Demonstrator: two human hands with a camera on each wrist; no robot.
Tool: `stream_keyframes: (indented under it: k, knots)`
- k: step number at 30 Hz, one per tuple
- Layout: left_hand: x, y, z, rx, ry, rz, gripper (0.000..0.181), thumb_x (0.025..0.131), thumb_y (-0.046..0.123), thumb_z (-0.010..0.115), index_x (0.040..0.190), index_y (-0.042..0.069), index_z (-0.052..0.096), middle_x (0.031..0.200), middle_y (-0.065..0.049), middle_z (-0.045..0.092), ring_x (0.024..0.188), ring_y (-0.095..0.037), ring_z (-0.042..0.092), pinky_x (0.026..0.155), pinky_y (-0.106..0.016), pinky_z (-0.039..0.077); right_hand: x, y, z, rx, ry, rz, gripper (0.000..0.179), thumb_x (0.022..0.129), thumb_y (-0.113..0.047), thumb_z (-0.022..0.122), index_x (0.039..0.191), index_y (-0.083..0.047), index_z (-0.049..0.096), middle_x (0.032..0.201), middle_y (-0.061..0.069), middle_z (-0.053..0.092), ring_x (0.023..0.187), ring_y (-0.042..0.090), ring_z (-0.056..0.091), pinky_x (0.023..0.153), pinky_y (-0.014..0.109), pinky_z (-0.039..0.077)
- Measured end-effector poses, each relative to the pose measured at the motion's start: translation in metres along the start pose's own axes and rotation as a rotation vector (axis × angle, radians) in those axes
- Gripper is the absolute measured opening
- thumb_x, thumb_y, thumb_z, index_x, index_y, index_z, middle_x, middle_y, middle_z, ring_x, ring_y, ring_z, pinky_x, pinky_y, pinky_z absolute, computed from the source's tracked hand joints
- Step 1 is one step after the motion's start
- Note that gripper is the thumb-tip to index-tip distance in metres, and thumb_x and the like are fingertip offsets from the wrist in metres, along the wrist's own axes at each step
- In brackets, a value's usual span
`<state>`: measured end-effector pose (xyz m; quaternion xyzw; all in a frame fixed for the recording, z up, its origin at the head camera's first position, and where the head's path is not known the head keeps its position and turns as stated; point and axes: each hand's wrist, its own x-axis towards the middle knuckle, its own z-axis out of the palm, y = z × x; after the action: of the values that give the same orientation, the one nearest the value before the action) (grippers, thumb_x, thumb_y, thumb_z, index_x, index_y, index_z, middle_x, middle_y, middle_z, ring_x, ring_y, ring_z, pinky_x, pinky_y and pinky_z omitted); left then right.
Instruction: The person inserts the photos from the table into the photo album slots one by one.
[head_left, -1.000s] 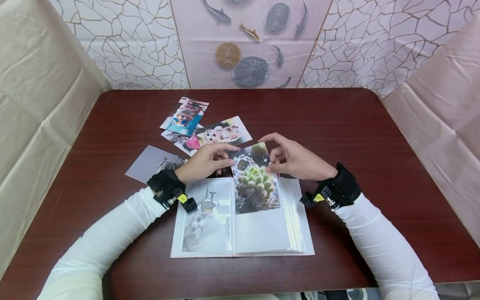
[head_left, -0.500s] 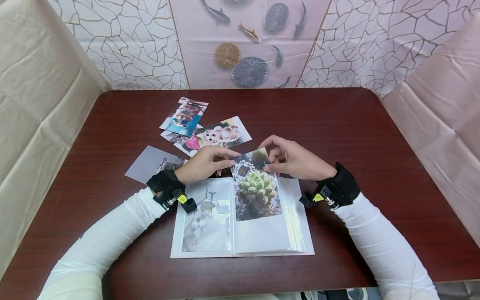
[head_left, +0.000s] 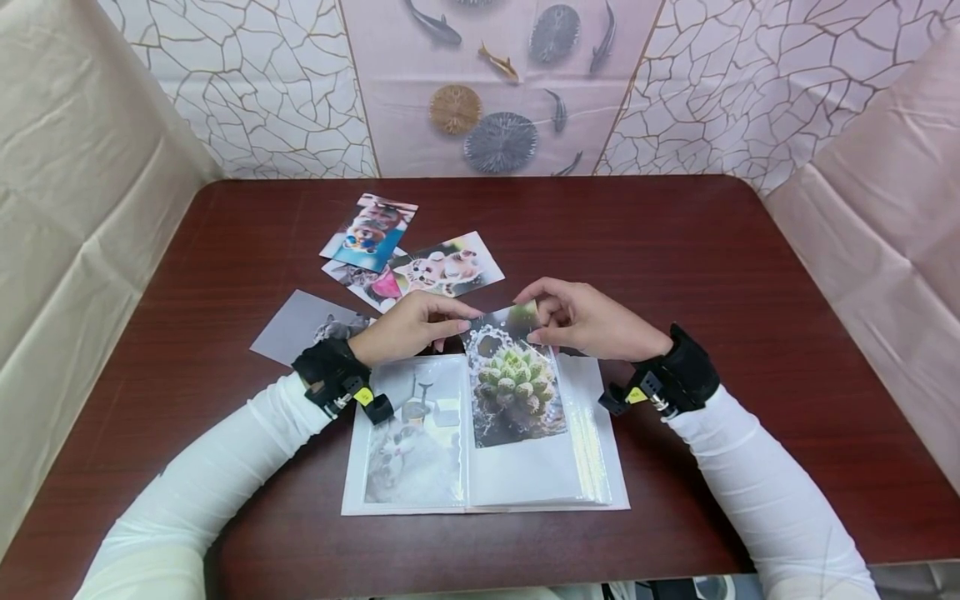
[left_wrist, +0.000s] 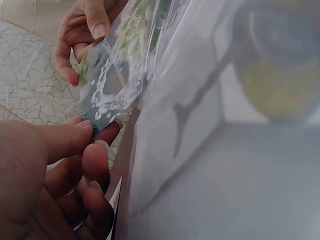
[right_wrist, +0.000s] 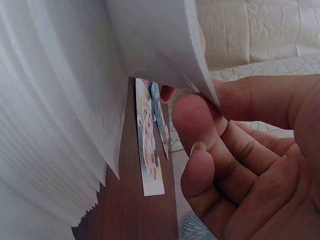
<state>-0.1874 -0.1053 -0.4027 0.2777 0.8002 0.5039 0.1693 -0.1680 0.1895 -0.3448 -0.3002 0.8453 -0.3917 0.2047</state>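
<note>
A photo of a green succulent [head_left: 516, 383] lies partway down inside the clear sleeve on the right page of an open photo album [head_left: 525, 475]. My left hand [head_left: 412, 327] pinches the photo's upper left corner between thumb and fingers, as the left wrist view shows at the corner of the print [left_wrist: 105, 90]. At the upper right corner my right hand [head_left: 592, 321] pinches it too, thumb in front and curled fingers behind. In the right wrist view the pale back of the photo [right_wrist: 165, 40] rises above the fanned album pages [right_wrist: 55, 125]. The left album page holds a pale picture [head_left: 412, 450].
Behind the album lie loose photos: a kitten print [head_left: 442, 267], a blue-edged print [head_left: 371, 237] overlapping others, and a grey print [head_left: 300, 325] left of my left hand. The brown table [head_left: 675, 242] ends at a patterned backdrop [head_left: 502, 83].
The succulent photo has slid down toward me, deeper into the sleeve, with both hands following a little at its top corners. The album and loose photos stay put.
</note>
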Motion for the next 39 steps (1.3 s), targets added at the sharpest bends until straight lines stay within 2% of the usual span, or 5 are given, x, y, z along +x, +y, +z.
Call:
stream_keyframes:
  k: [7, 14, 18, 31, 39]
  knots:
    - [0.000, 0.001, 0.001, 0.004, -0.036, -0.012, 0.025, 0.103, 0.014, 0.060, 0.124, 0.013, 0.073, 0.099, -0.005, 0.073, 0.059, -0.026, 0.057, 0.055, -0.027, 0.045, 0.002, 0.000, 0.001, -0.014, 0.008, 0.022, 0.036, 0.095, -0.009, 0.070, 0.129, -0.008, 0.057, 0.078, 0.005, 0.061, 0.065, 0.017, 0.049, 0.063, 0.029, 0.036]
    - [-0.001, 0.003, 0.001, 0.027, -0.073, -0.024, 0.024, 0.102, 0.014, 0.061, 0.123, 0.014, 0.073, 0.088, -0.006, 0.070, 0.061, -0.020, 0.057, 0.054, -0.025, 0.041, 0.003, 0.001, 0.002, -0.015, 0.008, 0.024, 0.026, 0.096, -0.009, 0.070, 0.120, -0.009, 0.062, 0.079, 0.005, 0.063, 0.068, 0.021, 0.053, 0.064, 0.028, 0.038]
    - [-0.001, 0.005, 0.002, 0.033, -0.093, -0.020, 0.024, 0.102, 0.014, 0.061, 0.123, 0.012, 0.073, 0.092, -0.006, 0.070, 0.063, -0.019, 0.058, 0.057, -0.025, 0.043, 0.003, 0.000, 0.002, -0.011, 0.006, 0.036, 0.020, 0.096, -0.010, 0.069, 0.116, -0.009, 0.064, 0.083, 0.005, 0.067, 0.073, 0.026, 0.057, 0.064, 0.027, 0.040]
    - [-0.002, 0.010, 0.007, -0.120, -0.135, -0.060, 0.022, 0.101, 0.012, 0.062, 0.121, 0.009, 0.071, 0.085, -0.007, 0.059, 0.064, -0.019, 0.056, 0.061, -0.025, 0.048, 0.002, 0.001, 0.003, 0.007, -0.007, 0.025, 0.014, 0.099, -0.010, 0.065, 0.113, -0.009, 0.067, 0.084, 0.004, 0.066, 0.076, 0.029, 0.058, 0.066, 0.028, 0.045]
    - [-0.001, 0.010, 0.008, -0.159, -0.158, -0.071, 0.019, 0.101, 0.014, 0.062, 0.117, 0.009, 0.072, 0.100, -0.007, 0.069, 0.065, -0.019, 0.062, 0.062, -0.025, 0.049, 0.003, 0.002, 0.003, -0.026, -0.018, 0.009, 0.013, 0.101, -0.011, 0.062, 0.106, -0.014, 0.074, 0.082, 0.004, 0.062, 0.071, 0.019, 0.052, 0.064, 0.029, 0.039]
